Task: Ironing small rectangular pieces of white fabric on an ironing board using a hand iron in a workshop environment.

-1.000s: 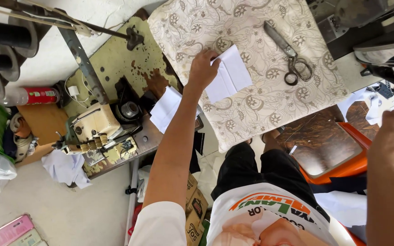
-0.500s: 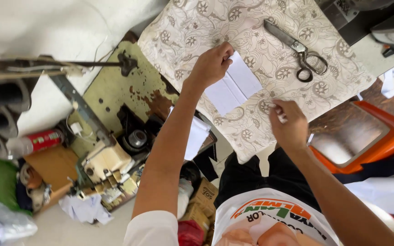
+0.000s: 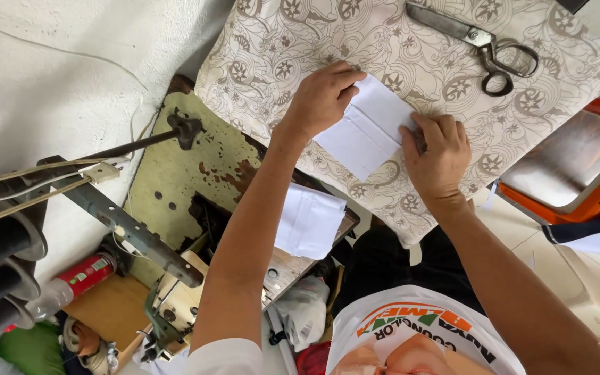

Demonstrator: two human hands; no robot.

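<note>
Both hands press on a white fabric piece that lies on a cream patterned cloth. The left hand lies flat on the piece's upper left edge, fingers spread over it. The right hand bears down on its right side, fingertips curled on the white. Beyond the right hand, well apart, metal scissors rest on the same cloth. Under the left forearm, a stack of white pieces sits on a worn sewing machine table.
</note>
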